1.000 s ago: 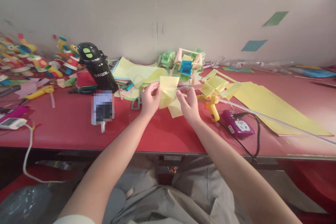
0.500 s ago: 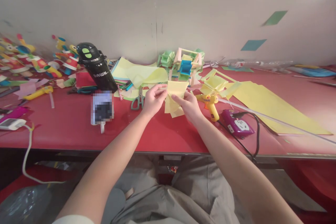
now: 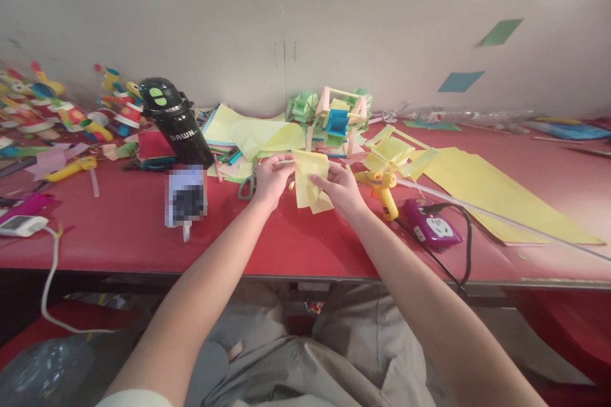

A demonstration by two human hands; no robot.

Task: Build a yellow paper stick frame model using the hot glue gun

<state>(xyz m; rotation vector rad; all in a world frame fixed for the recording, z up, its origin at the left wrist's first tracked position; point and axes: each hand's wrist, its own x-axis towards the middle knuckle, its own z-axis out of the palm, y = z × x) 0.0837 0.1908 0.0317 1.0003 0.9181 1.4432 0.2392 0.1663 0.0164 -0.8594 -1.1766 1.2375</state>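
Observation:
A folded piece of yellow paper [image 3: 310, 181] is held between my hands above the front middle of the table. My left hand [image 3: 274, 181] pinches its left edge with thumb and fingers. On the other side, my right hand [image 3: 341, 189] grips it, the thumb lying across the front and the fingers behind. Scissors with grey-green handles [image 3: 247, 188] lie just left of my left hand, partly covered by it. A yellow glue gun [image 3: 382, 191] rests close to the right of my right hand. Behind the paper stands a small paper-and-stick model with blue folded vanes [image 3: 337, 124].
A black bottle [image 3: 176, 124] and a blurred-out phone [image 3: 186, 197] stand to the left. Yellow sheets [image 3: 506, 197] and a purple power socket [image 3: 434, 224] with a black cable lie to the right. Several colourful figures [image 3: 71, 105] fill the far left. A pale partition [image 3: 382, 32] closes off the back.
Both hands have shifted slightly left with the yellow paper. The paper is turned a little, and my left hand now covers more of the scissors.

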